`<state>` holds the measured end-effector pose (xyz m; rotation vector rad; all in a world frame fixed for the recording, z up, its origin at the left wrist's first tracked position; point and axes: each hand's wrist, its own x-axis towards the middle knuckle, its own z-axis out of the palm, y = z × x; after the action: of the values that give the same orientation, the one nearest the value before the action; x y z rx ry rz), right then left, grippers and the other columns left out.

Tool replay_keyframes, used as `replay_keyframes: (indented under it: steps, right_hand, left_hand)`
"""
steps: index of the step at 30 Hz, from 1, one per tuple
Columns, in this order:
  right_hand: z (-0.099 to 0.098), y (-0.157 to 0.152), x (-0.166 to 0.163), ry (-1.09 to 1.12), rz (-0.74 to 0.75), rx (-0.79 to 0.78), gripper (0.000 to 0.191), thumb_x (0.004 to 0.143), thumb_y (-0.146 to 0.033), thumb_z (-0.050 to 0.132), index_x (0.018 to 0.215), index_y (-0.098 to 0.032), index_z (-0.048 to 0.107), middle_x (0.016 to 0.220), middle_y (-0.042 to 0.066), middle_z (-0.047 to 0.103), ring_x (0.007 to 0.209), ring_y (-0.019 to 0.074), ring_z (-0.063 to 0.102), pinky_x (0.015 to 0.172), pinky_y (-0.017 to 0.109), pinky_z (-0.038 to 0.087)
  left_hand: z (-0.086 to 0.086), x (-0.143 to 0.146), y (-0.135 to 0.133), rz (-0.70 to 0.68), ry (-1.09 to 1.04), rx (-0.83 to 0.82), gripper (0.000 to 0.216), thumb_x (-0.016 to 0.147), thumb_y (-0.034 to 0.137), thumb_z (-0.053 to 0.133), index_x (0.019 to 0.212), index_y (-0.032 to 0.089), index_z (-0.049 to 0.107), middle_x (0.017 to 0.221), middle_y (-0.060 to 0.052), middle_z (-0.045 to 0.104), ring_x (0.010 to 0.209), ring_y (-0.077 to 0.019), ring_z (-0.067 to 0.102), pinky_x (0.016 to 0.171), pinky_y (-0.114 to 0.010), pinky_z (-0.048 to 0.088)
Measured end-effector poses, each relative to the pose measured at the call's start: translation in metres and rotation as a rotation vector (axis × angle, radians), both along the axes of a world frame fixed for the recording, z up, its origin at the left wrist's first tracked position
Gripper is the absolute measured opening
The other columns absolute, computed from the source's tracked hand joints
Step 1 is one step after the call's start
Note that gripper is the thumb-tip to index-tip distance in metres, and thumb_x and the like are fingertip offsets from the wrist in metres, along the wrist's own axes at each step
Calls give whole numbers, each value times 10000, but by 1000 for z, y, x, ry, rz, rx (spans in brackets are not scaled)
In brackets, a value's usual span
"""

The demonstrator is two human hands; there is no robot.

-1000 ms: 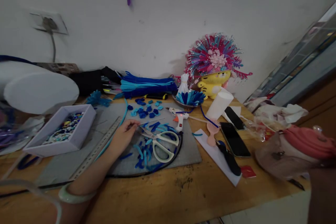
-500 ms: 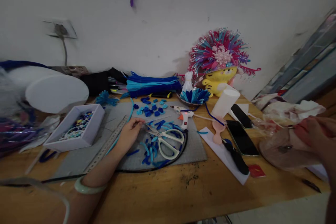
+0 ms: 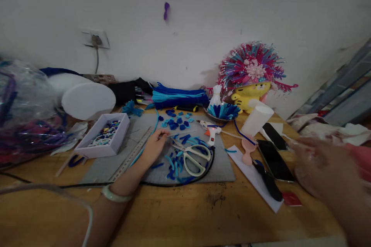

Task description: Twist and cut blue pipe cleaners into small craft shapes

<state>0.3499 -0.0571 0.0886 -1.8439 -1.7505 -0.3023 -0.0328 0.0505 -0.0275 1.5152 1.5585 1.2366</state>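
My left hand point(image 3: 156, 144), wrist ringed by a pale green bangle point(image 3: 116, 195), rests over the grey mat point(image 3: 101, 170) with thumb and fingers pinched together. What it pinches is too small to make out. Beside its fingertips lie white-handled scissors point(image 3: 193, 156), among cut blue fuzzy stem pieces point(image 3: 174, 162). Behind these are small blue fuzzy clumps point(image 3: 175, 124). At the right, my right hand point(image 3: 324, 162) is smeared by motion near a black phone point(image 3: 275, 160). Whether it holds anything is unclear.
A white box of beads point(image 3: 100, 139) and a metal ruler point(image 3: 131, 154) lie left. A glue gun point(image 3: 213, 133), pink brush point(image 3: 247, 148), white roll point(image 3: 257, 119) and black-handled tool point(image 3: 269, 185) lie right. A dark cable point(image 3: 162, 184) crosses the mat. Behind sits a yellow plush point(image 3: 249, 96).
My right hand has moved left, away from the clear bag and pink item at the far right. My left hand keeps its pinch beside the scissors. The whole view has shifted left.
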Motion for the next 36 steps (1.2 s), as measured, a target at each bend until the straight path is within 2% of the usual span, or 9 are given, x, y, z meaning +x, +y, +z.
replay_keyframes:
  steps: [2, 5, 7, 10, 17, 23, 29, 32, 36]
  right_hand:
    - [-22, 7, -61, 1, 221, -197, 171, 783, -327, 424, 825, -244, 568, 882, 91, 626, 868, 258, 563, 767, 406, 409]
    - [-54, 22, -139, -45, 499, -427, 205, 794, -320, 456, 902, -207, 589, 920, 63, 635, 890, 222, 563, 797, 356, 423]
    - [-67, 34, -171, -138, 557, -474, 233, 783, -300, 482, 943, -167, 586, 956, 84, 618, 923, 237, 544, 805, 361, 417]
    - [-73, 49, -192, -274, 554, -475, 224, 757, -254, 506, 930, -132, 580, 952, 111, 599, 924, 256, 530, 790, 365, 410]
    - [-67, 59, -188, -185, 492, -520, 234, 730, -294, 514, 912, -150, 541, 877, 98, 617, 838, 234, 559, 703, 306, 391]
    - [-67, 63, -172, 132, 436, -535, 180, 702, -308, 525, 846, -200, 522, 765, 20, 615, 660, 156, 547, 569, 242, 345]
    - [-72, 55, -143, 499, 422, -554, 158, 720, -311, 486, 821, -194, 517, 758, 18, 617, 659, 144, 557, 574, 239, 392]
    - [-74, 41, -119, 425, 271, -461, 187, 738, -339, 457, 821, -185, 522, 747, 35, 608, 653, 158, 553, 575, 258, 393]
    - [-73, 18, -90, 237, 67, -459, 225, 741, -382, 454, 827, -187, 522, 686, 28, 580, 569, 154, 524, 519, 254, 351]
  left_hand:
    - [3, 1, -1, 1, -8, -13, 158, 692, 288, 444, 740, 203, 568, 815, -24, 642, 788, -183, 583, 775, -313, 437]
    - [5, 1, -2, 22, -3, -24, 162, 690, 290, 440, 738, 201, 567, 805, -20, 640, 779, -180, 584, 760, -304, 440]
    - [6, 1, -2, 37, 5, -22, 167, 693, 292, 437, 742, 196, 565, 801, -20, 636, 790, -181, 582, 765, -304, 437]
    - [3, 0, -1, 26, 5, -25, 178, 706, 296, 431, 765, 193, 563, 818, -22, 632, 802, -179, 580, 778, -307, 435]
    - [-1, 2, -1, -44, -6, -44, 188, 719, 319, 425, 784, 193, 548, 849, -29, 626, 808, -184, 578, 778, -312, 435]
    - [2, 3, -1, -12, -8, -28, 189, 706, 315, 430, 768, 194, 562, 841, -30, 637, 816, -189, 583, 781, -318, 438]
    - [3, 1, -2, -21, 19, -14, 192, 717, 309, 423, 768, 191, 566, 814, -27, 637, 757, -179, 587, 752, -326, 456]
    - [2, 1, -2, -36, 83, 1, 206, 745, 304, 399, 802, 190, 561, 829, -23, 634, 762, -176, 590, 744, -332, 467]
    - [-1, 4, -3, -120, 260, 64, 244, 787, 324, 381, 865, 172, 555, 883, -56, 630, 842, -195, 590, 795, -364, 462]
